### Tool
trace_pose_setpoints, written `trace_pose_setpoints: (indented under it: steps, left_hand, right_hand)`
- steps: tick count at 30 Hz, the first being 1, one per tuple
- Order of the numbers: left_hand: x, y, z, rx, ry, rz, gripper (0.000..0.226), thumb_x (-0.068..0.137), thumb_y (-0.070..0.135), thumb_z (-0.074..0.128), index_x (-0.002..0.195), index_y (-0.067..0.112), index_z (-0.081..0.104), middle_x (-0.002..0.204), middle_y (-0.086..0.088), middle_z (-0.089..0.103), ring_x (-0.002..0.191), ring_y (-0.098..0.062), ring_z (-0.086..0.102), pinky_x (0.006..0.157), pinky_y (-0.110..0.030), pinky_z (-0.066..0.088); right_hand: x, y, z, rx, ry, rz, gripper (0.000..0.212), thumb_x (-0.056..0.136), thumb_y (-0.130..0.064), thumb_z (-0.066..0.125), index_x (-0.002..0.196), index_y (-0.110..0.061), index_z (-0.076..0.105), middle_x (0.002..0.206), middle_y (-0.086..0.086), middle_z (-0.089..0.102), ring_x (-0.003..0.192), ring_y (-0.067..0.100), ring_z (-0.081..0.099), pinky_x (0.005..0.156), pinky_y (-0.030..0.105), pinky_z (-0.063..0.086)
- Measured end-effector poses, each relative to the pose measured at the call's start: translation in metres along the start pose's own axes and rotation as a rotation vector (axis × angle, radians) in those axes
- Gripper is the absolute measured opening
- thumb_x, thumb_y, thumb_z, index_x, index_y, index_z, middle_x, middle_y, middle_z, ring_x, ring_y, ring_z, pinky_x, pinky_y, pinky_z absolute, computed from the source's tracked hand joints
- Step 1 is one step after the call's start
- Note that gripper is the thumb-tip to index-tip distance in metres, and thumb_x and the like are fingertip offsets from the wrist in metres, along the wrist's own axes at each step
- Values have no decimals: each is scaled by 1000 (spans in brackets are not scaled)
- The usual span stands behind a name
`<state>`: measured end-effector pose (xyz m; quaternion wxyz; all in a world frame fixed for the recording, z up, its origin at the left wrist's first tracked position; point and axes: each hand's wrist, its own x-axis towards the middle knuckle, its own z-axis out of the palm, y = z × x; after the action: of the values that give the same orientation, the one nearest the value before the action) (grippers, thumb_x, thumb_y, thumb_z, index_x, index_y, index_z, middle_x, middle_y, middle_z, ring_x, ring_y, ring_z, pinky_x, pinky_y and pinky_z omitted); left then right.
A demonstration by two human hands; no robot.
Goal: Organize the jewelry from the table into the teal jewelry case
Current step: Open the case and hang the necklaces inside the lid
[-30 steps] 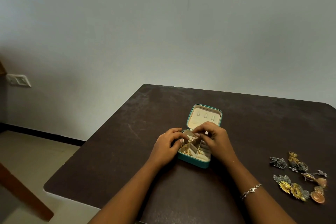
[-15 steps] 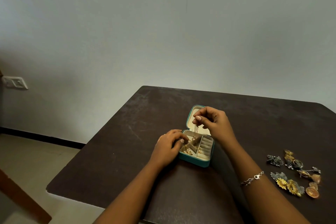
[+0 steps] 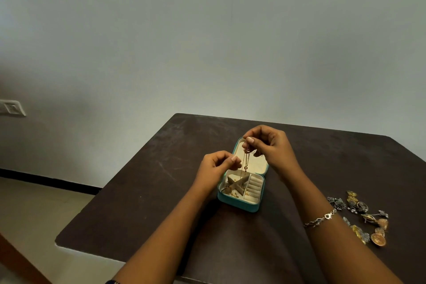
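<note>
Our right grip, pinching the gold necklace, had raised it above the teal jewelry case; stowing remained undone. We could not tell whether our curled left grip held chain.

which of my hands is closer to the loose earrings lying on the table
Right. The right hand pinches a gold chain above the teal case, left of the earrings; the left hand sits farther left, at the case's left edge.
</note>
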<state>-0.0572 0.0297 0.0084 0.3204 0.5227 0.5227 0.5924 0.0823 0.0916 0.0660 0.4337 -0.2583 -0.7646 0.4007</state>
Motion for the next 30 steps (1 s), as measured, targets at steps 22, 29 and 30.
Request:
trace_pose_setpoints:
  steps: [22,29,30]
  left_hand:
    - [0,35,-7,-2,-217,-130,6,82,0,61,82,6,63,75,-5,65,62,-11,65,63,-20,55]
    - [1,47,-10,-26,-126,-142,7,87,8,57,83,12,60,87,-5,68,74,-12,66,70,-27,54]
    - [1,49,-11,-26,-119,-132,7,88,10,57,82,14,60,86,-4,69,78,-12,66,73,-29,52]
  right_hand:
    - [-22,-10,-16,252,116,139,10,90,-3,50,87,-7,59,70,7,62,55,8,64,49,16,49]
    - [-31,-7,-19,329,138,237,13,90,-2,49,84,-8,59,68,5,58,51,8,48,47,15,43]
    - [-32,-6,-19,325,128,242,14,90,-2,49,83,-8,59,69,5,59,52,8,46,46,15,41]
